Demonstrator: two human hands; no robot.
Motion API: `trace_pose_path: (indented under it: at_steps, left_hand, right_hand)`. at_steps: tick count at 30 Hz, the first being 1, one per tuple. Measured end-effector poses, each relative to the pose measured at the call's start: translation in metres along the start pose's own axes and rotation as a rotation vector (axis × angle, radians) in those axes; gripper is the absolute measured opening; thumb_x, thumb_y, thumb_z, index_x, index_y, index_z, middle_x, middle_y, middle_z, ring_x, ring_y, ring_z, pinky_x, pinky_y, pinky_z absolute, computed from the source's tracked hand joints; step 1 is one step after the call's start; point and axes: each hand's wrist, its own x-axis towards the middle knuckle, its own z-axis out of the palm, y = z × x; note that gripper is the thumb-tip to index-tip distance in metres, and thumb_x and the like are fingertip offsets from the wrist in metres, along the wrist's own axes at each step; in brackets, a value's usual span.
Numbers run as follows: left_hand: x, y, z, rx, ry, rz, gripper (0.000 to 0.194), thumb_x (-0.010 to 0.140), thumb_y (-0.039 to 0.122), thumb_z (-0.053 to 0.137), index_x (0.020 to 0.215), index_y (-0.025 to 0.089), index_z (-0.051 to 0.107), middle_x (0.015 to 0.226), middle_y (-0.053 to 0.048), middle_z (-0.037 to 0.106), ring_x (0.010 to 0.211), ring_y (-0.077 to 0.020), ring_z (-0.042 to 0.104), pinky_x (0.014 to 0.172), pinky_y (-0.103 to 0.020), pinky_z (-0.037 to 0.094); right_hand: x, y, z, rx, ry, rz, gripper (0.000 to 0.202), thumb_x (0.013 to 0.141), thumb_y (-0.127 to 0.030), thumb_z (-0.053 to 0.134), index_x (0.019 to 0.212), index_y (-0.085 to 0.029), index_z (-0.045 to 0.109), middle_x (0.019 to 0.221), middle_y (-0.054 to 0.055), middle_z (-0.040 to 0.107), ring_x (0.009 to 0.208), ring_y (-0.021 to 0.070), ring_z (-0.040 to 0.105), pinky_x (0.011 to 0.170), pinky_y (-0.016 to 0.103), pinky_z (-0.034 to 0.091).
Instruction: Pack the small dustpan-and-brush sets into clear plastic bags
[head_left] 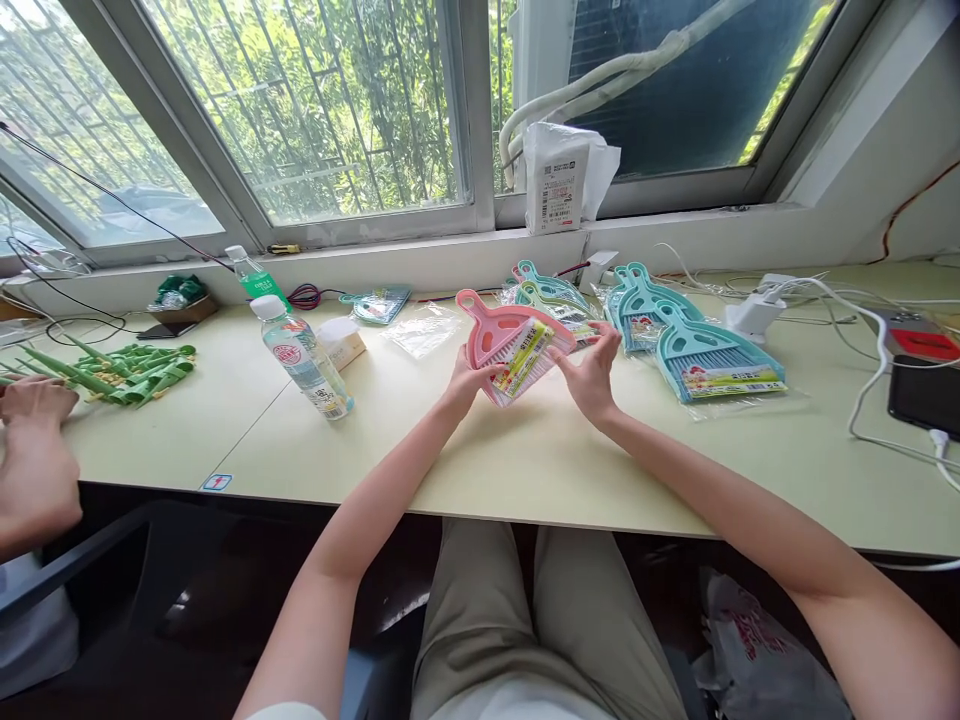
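Both my hands are on a pink dustpan-and-brush set (491, 328) held up above the table. A yellow printed label (525, 355) lies across its front. My left hand (470, 375) grips the set's lower left side, thumb in front. At the right edge, my right hand (591, 372) has its thumb by the label and its fingers curled at the set's corner. Teal dustpan sets (712, 350) lie to the right of my right hand, one of them in front of several others. More sets, teal and green (551, 295), lie behind the pink one.
Left of my hands stand a clear bottle (304, 360) and a green-labelled bottle (259, 280), near a small box (341, 342). A clear plastic bag (420, 330) lies behind. A co-worker's hand (37, 400) touches green folded strips (142, 372). White cables and a phone (926, 395) are at right.
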Motion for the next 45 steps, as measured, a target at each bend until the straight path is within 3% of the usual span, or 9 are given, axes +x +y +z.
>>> trace_pose_path:
  at_steps: [6,13,17,21,26,29,33,37,45]
  left_hand:
    - [0.001,0.001,-0.005,0.1,-0.043,0.139,0.086,0.063,0.043,0.084,0.134,0.021,0.042,0.129,-0.011,0.055,0.125,-0.0308,0.05,0.102,-0.042,0.045]
    - [0.03,-0.016,-0.073,0.846,0.341,0.139,0.056,0.09,0.034,0.055,0.143,0.02,0.043,0.16,-0.013,0.026,0.153,-0.0297,0.004,0.121,-0.05,0.0]
    - [0.033,-0.023,-0.104,1.02,0.3,0.02,0.049,0.091,0.022,0.048,0.14,0.018,0.049,0.136,-0.016,0.058,0.142,-0.0321,0.036,0.118,-0.059,-0.005]
    - [0.028,-0.017,-0.088,0.968,0.185,0.246,0.06,0.086,0.012,0.05,0.145,0.022,0.043,0.104,-0.006,0.074,0.12,-0.024,0.058,0.117,-0.047,0.024]
    - [0.022,-0.014,-0.055,0.811,-0.142,0.128,0.042,0.095,0.024,0.041,0.135,0.023,0.053,0.088,-0.002,0.075,0.089,-0.0197,0.069,0.096,-0.035,0.046]
    - [0.023,-0.019,-0.054,0.816,-0.044,0.099,0.044,0.096,0.022,0.035,0.138,0.023,0.048,0.095,-0.004,0.073,0.086,-0.0186,0.068,0.092,-0.037,0.048]
    - [0.028,-0.025,-0.069,1.081,0.131,0.161,0.06,0.075,0.025,0.074,0.132,0.023,0.054,0.134,-0.011,0.057,0.126,-0.0295,0.049,0.106,-0.044,0.039]
    - [0.03,-0.024,-0.079,1.176,0.102,0.074,0.017,0.086,0.021,0.061,0.1,0.021,0.07,0.115,-0.009,0.066,0.114,-0.0266,0.056,0.102,-0.04,0.042]
    - [0.025,-0.014,-0.068,1.28,0.34,0.133,0.023,0.095,0.017,0.043,0.097,0.018,0.066,0.102,-0.012,0.069,0.097,-0.026,0.062,0.083,-0.036,0.047]
  right_hand:
    - [-0.006,0.0,0.02,0.713,-0.485,0.414,0.045,0.074,-0.043,0.074,0.11,-0.025,0.054,0.124,0.009,0.065,0.114,0.0254,0.064,0.093,0.041,0.056]
    - [-0.004,0.009,0.016,0.754,-0.378,0.475,0.03,0.073,-0.025,0.076,0.098,-0.022,0.059,0.104,0.007,0.074,0.097,0.0255,0.071,0.084,0.043,0.062]
    - [-0.006,0.009,0.017,0.749,-0.379,0.511,0.028,0.073,-0.019,0.076,0.097,-0.02,0.061,0.098,0.007,0.075,0.092,0.0252,0.073,0.08,0.04,0.064]
    - [-0.004,0.01,0.017,0.792,-0.332,0.54,0.024,0.075,-0.012,0.073,0.096,-0.018,0.063,0.093,0.006,0.076,0.083,0.0213,0.074,0.076,0.035,0.064]
    - [0.005,0.017,0.014,0.815,-0.28,0.585,0.02,0.077,-0.007,0.067,0.095,-0.018,0.065,0.09,0.004,0.076,0.078,0.018,0.074,0.074,0.032,0.064]
    - [0.015,0.017,0.007,0.807,-0.278,0.581,0.019,0.078,-0.006,0.066,0.093,-0.017,0.065,0.09,0.004,0.076,0.079,0.018,0.074,0.074,0.033,0.064]
    - [0.029,0.014,-0.008,0.72,-0.415,0.606,0.022,0.076,-0.003,0.065,0.094,-0.015,0.067,0.092,0.007,0.077,0.076,0.0181,0.074,0.07,0.031,0.063]
    - [0.036,0.015,-0.016,0.558,-0.601,0.636,0.019,0.075,-0.002,0.067,0.091,-0.011,0.07,0.089,0.011,0.077,0.067,0.0189,0.073,0.06,0.028,0.062]
    - [0.036,0.02,-0.014,0.569,-0.44,0.626,0.022,0.073,0.0,0.067,0.09,-0.013,0.069,0.083,0.008,0.077,0.065,0.0181,0.072,0.058,0.029,0.062]
